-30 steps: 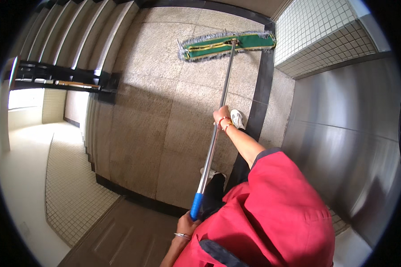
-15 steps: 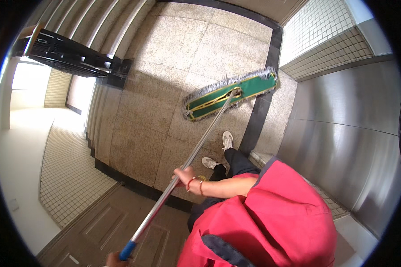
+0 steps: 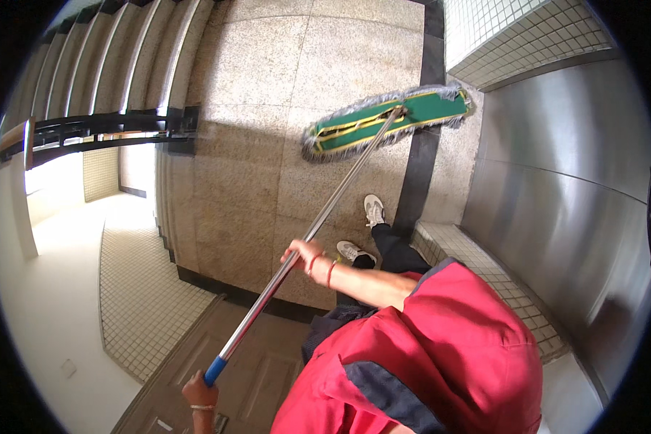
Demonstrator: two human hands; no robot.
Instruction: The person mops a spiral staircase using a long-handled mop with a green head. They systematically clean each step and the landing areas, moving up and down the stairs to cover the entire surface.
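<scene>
A flat dust mop [image 3: 434, 108] with a green back, yellow trim and grey fringe lies on the speckled stone floor, one end reaching over the dark border strip. Its silver handle [image 3: 340, 189] slants down to the lower left. Around the middle of that pole, my right hand [image 3: 305, 256] is closed, with red bands at the wrist. My left hand [image 3: 200, 390] grips the blue end [image 3: 215, 370] of the handle, a pale bracelet on its wrist. My light shoes [image 3: 374, 210] stand on the floor between the mop head and my red top [image 3: 441, 340].
Stone steps [image 3: 108, 65] with a black railing [image 3: 101, 134] are at the upper left. Metal doors [image 3: 557, 173] stand on the right, beside a tiled ledge [image 3: 513, 282]. A brown panelled door [image 3: 253, 369] is at the lower left, near a tiled wall [image 3: 141, 289].
The mop head has shifted slightly up and right in the picture. Both hands have moved up and right with the handle, and my left hand shows more fully. The whole view has shifted too.
</scene>
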